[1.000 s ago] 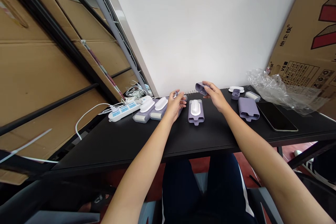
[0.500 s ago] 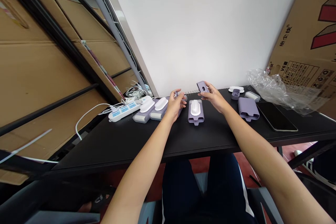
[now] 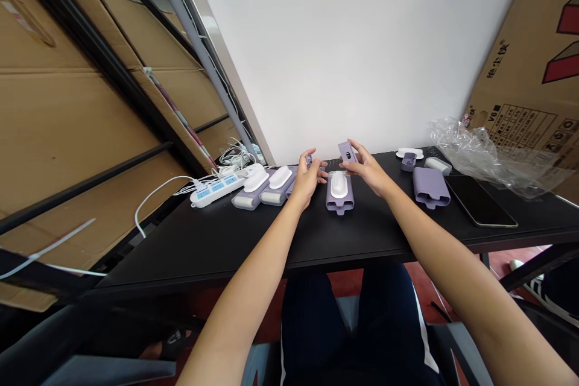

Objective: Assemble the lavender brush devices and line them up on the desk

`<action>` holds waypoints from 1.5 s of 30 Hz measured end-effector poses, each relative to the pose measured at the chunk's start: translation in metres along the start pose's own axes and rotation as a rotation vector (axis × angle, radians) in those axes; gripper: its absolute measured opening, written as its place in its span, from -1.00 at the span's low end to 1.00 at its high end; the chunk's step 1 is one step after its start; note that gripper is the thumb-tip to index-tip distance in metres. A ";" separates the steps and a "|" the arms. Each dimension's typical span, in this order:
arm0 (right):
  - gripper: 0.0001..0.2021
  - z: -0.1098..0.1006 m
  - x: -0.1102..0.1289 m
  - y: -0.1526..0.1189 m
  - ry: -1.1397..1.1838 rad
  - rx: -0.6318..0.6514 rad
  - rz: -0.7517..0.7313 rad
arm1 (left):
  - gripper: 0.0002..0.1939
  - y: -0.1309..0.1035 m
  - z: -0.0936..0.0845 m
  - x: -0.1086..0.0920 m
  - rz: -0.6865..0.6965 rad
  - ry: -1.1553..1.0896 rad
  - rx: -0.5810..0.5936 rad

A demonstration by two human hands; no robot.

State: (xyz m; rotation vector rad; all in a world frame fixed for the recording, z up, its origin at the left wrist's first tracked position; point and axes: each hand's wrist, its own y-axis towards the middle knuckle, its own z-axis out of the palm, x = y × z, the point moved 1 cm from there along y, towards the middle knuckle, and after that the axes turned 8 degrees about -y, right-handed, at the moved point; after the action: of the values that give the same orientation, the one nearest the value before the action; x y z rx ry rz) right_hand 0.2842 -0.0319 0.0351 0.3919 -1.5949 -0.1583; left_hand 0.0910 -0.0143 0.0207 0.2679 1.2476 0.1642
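My right hand (image 3: 365,170) grips a small purple part (image 3: 347,152) with a dark oval hole, held above the table's back edge. My left hand (image 3: 308,178) is raised to its left, fingers curled round a small shiny item (image 3: 309,160) too small to make out. Between and below my hands lies a purple case (image 3: 340,204) with a white oval piece (image 3: 339,184) on top. To the left of my left hand sit similar purple cases with white oval pieces (image 3: 280,177), partly hidden by that hand.
A white power strip (image 3: 217,189) with tangled cables is at the left. Toward the right lie a purple sleeve (image 3: 431,187), a small purple cup (image 3: 409,161), a white cylinder (image 3: 438,165), a black phone (image 3: 480,200) and clear plastic wrap (image 3: 488,154). Cardboard leans behind.
The view has shifted slightly. My left hand has turned and its fingers have moved a little; my right hand still holds the purple part, tilted slightly differently.
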 end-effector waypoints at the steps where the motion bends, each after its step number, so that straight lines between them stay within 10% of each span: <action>1: -0.19 0.001 0.000 -0.001 -0.014 0.013 0.004 | -0.52 0.000 0.000 0.000 -0.006 -0.012 0.002; 36: -0.16 0.017 -0.003 -0.005 -0.056 0.082 -0.117 | -0.21 -0.005 -0.002 0.003 0.025 -0.024 0.135; 45: -0.17 0.014 0.000 -0.004 -0.089 -0.006 -0.061 | -0.30 0.000 -0.005 -0.007 0.038 -0.058 -0.074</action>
State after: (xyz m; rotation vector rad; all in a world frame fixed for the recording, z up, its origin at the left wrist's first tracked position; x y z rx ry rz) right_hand 0.2713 -0.0371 0.0330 0.4342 -1.6706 -0.2293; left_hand 0.0840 -0.0153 0.0254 0.2307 1.1768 0.2331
